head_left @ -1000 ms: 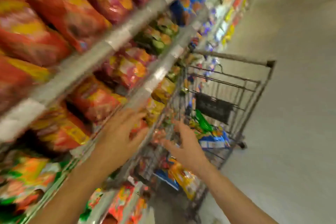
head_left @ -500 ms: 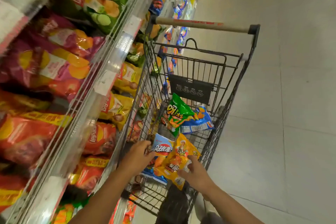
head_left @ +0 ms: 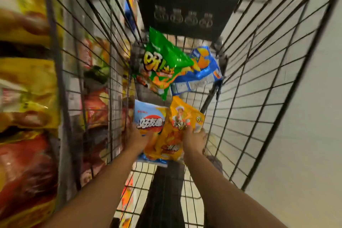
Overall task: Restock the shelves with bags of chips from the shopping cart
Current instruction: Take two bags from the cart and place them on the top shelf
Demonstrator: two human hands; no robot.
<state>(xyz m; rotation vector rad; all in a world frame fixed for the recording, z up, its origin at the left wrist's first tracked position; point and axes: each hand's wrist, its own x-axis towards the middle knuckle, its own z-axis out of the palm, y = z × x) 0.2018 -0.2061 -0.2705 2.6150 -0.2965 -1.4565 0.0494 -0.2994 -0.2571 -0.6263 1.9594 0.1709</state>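
Note:
Both my arms reach down into the black wire shopping cart [head_left: 259, 83]. My left hand [head_left: 137, 138] grips a light-blue bag of chips [head_left: 148, 116] with a red logo. My right hand [head_left: 194, 139] grips a yellow-orange bag of chips [head_left: 177, 127] that overlaps the light-blue one. Farther in lie a green bag [head_left: 162, 65] and a dark-blue bag [head_left: 201, 68], untouched. The shelves [head_left: 27, 89] on the left are packed with yellow and red bags, seen blurred through the cart's wire wall.
A black plastic flap [head_left: 187, 9] closes the cart's far end. A dark panel [head_left: 166, 190] runs along the cart floor between my arms. Pale tiled floor [head_left: 305, 135] lies to the right of the cart.
My head has dropped toward the cart, so the bags look much larger. Both hands, which were reaching for the two near bags, now hold them inside the cart.

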